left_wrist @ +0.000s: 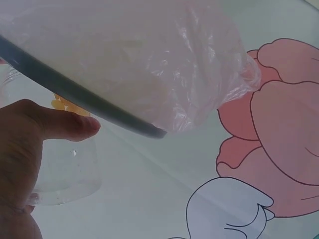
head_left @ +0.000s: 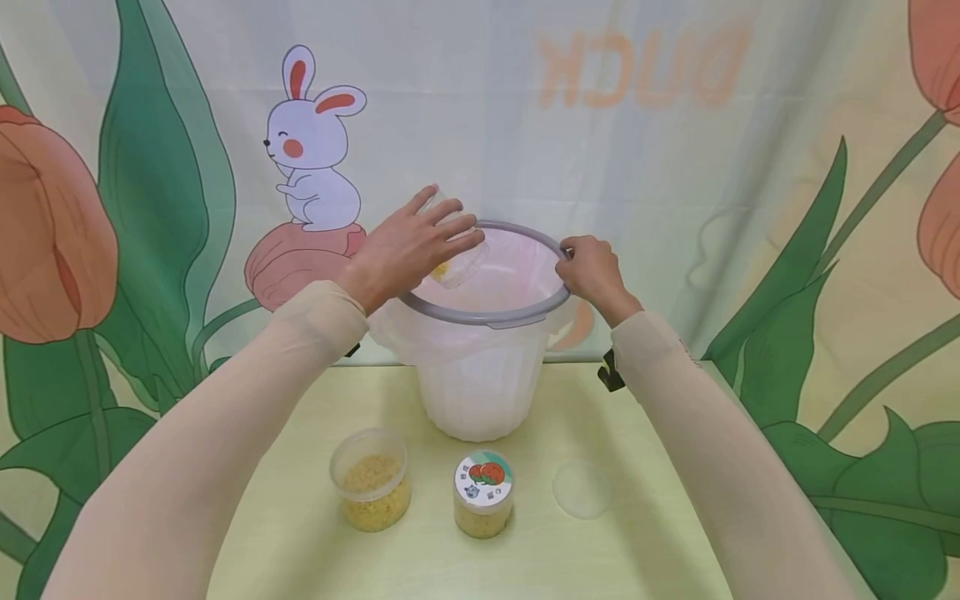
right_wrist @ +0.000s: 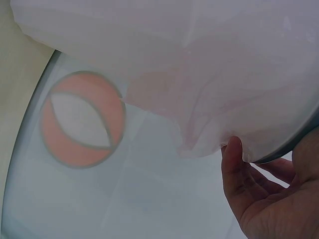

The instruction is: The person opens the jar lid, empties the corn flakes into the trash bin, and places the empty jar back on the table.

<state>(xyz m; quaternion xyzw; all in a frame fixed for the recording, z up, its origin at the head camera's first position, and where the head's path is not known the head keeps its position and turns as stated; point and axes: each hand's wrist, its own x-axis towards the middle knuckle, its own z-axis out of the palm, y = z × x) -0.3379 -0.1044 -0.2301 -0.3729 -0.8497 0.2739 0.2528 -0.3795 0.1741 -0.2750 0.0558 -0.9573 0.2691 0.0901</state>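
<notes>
A white bin (head_left: 480,383) with a grey rim ring (head_left: 491,317) and a thin pinkish plastic bag (left_wrist: 199,59) over its edge stands at the back of the table. My left hand (head_left: 408,250) grips a clear plastic jar (left_wrist: 70,172), tipped over the bin's mouth at the left. Some yellow bits (left_wrist: 65,103) show inside the jar near its mouth. On the opposite side, my right hand (head_left: 596,271) pinches the bin's rim and the bag's edge between thumb and fingers. The bin's bottom inside is hidden.
An uncovered clear tub (head_left: 375,504) of yellow crumbs sits at the front left. Right of it is a small jar (head_left: 483,492) with a printed lid. A clear round lid (head_left: 581,489) lies flat farther right. Behind the bin hangs a printed curtain (head_left: 465,108).
</notes>
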